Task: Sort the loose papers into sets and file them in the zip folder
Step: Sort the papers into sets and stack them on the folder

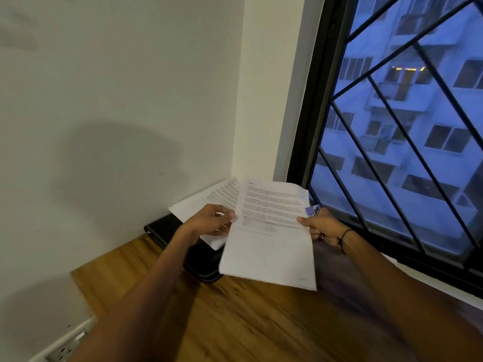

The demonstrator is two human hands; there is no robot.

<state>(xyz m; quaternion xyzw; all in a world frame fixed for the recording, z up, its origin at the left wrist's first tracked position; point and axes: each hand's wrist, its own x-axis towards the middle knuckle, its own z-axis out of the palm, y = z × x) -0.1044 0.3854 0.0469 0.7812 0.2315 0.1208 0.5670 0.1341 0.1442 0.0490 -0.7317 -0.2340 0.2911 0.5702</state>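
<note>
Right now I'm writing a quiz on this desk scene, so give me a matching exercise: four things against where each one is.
Things:
1. printed sheet
2. black zip folder
3. stapler
4. wall socket

Places:
A. lying on the wooden desk
B. low on the wall, bottom left
C. held between both hands
D. in the right hand

Pairs: 1-C, 2-A, 3-D, 4-B

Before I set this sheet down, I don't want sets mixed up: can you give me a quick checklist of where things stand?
1. Front printed white sheet gripped by right hand: ok.
2. Left hand holding the second printed sheet behind it: ok.
3. Black zip folder within reach on the wooden table: ok.
4. Folder unzipped: cannot tell.
5. Right hand free of extras: not ok, it also holds a purple clip-like item.
6. Sheets belong together: cannot tell, text blurred.
</note>
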